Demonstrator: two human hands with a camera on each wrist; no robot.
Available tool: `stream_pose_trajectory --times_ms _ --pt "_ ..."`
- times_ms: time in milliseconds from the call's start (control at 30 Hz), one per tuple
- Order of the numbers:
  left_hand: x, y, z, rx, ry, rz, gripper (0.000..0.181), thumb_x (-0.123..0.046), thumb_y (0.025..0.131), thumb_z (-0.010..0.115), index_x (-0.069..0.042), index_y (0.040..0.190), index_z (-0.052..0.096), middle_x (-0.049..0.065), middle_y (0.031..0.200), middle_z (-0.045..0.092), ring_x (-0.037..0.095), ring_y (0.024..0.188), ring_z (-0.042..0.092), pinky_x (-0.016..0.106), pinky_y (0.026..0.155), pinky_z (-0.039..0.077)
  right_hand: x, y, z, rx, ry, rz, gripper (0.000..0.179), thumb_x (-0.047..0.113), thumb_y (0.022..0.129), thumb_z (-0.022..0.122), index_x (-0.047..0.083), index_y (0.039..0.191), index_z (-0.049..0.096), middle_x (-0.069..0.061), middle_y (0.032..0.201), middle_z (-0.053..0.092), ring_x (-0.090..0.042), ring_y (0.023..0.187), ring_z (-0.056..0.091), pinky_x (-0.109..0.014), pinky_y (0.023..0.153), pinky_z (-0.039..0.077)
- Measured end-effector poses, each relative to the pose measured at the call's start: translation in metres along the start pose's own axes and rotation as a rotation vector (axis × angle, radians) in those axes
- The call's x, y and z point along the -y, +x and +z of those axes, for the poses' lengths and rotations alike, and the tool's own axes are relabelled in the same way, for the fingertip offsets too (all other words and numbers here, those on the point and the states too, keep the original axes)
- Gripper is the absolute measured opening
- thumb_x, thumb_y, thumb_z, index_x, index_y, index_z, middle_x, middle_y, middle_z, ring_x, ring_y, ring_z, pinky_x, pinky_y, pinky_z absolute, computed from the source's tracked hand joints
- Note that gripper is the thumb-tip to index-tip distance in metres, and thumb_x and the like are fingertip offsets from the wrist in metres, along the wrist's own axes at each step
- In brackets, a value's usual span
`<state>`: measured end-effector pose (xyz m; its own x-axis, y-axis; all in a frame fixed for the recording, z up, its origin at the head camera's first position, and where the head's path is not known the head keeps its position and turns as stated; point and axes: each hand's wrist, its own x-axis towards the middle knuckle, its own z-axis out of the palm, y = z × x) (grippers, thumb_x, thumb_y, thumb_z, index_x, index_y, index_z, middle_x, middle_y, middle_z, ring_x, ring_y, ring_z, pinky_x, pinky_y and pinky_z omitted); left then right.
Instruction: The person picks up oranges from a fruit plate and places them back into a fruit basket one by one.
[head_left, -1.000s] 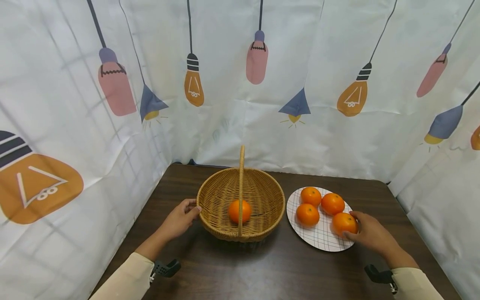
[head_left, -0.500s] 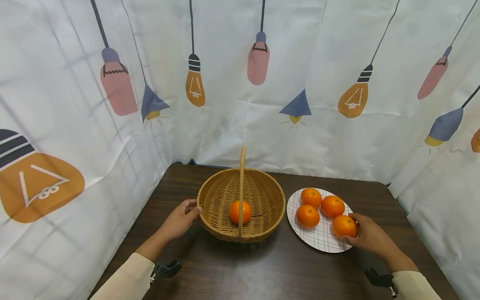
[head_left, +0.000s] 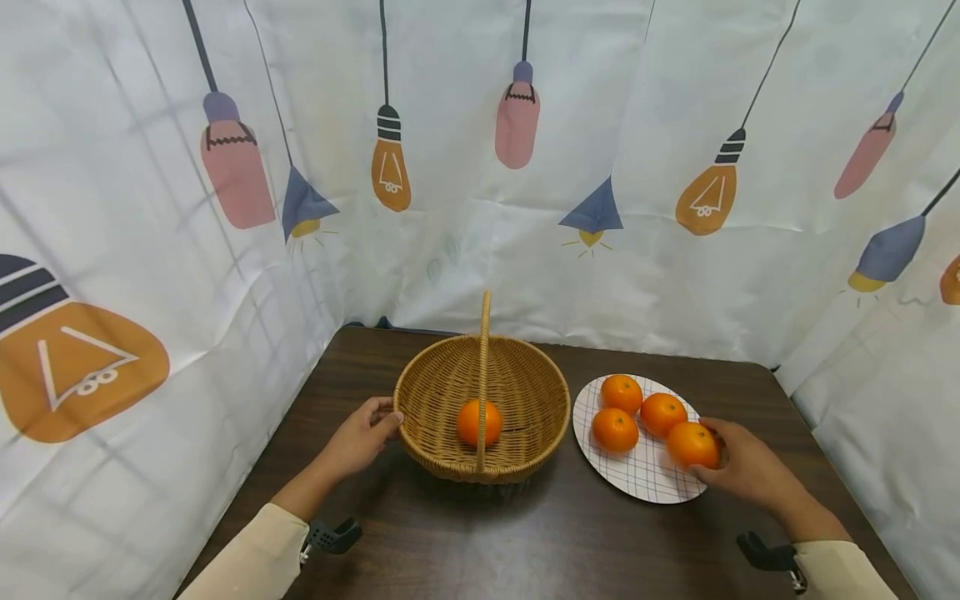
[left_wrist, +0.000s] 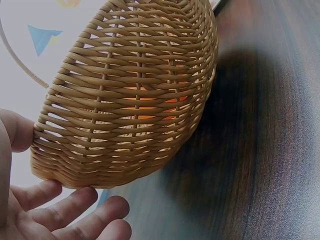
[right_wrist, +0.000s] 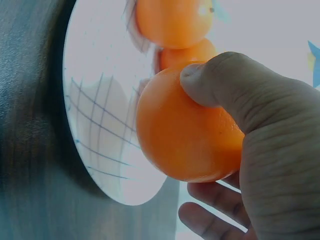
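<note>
In the head view, a wicker basket [head_left: 442, 367] with a tall hoop handle stands left of the table's middle, one orange [head_left: 470, 423] inside it. My left hand [head_left: 360, 438] pinches the basket's left rim, its thumb on the rim and fingertips [left_wrist: 82, 197] against the outer weave. To the right, a white plate [head_left: 637, 479] with a grid pattern carries several oranges. My right hand [head_left: 753, 471] grips the one nearest its right edge, a large orange [right_wrist: 185, 132], with the thumb on top and fingers around the far side. That orange overlaps the plate's edge in the head view.
All of this stands on a dark wooden table [head_left: 480, 550]. A white curtain [head_left: 480, 258] printed with lamps and bulbs hangs round the back and sides. Other oranges [head_left: 616, 430] sit close beside the gripped one. Both wrists wear dark straps.
The orange in my right hand has shifted slightly right and up, with the hand moving the same way. A neighbouring orange has shifted a little left. My left hand stays at the basket rim.
</note>
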<state>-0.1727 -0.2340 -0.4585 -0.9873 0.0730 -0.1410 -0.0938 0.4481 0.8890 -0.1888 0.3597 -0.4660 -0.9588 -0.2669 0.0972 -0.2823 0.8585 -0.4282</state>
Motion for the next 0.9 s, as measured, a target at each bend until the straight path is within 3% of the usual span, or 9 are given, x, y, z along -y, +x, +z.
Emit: stream_pose_trajectory --times_ms 233,600,900 --pt "0.001 0.001 0.000 -0.003 -0.003 0.000 0.058 -0.034 0.107 0.054 0.004 0.149 0.040 0.023 0.137 0.057 0.035 0.117 0.063 0.053 0.094 0.054 0.007 0.002 -0.008 0.009 -0.013 0.004 0.091 0.046 0.077 0.090 -0.010 0.139 0.051 -0.031 0.132 0.056 -0.047 0.114 0.058 -0.065 0.091 0.048" --pt "0.002 0.001 0.000 0.004 -0.006 0.011 0.058 -0.034 0.108 0.054 0.005 0.149 0.040 0.022 0.136 0.058 0.035 0.116 0.064 0.052 0.092 0.055 0.031 0.012 -0.025 -0.007 -0.004 -0.056 0.088 0.041 0.080 0.089 -0.009 0.142 0.050 -0.028 0.132 0.058 -0.036 0.104 0.062 -0.055 0.084 0.054" --pt "0.002 0.002 0.000 0.001 0.001 0.005 0.057 -0.034 0.108 0.053 0.003 0.149 0.041 0.022 0.135 0.058 0.033 0.116 0.064 0.051 0.093 0.054 0.044 0.022 -0.028 0.001 0.010 -0.090 0.089 0.044 0.083 0.086 -0.008 0.144 0.048 -0.028 0.135 0.055 -0.041 0.110 0.061 -0.059 0.087 0.054"
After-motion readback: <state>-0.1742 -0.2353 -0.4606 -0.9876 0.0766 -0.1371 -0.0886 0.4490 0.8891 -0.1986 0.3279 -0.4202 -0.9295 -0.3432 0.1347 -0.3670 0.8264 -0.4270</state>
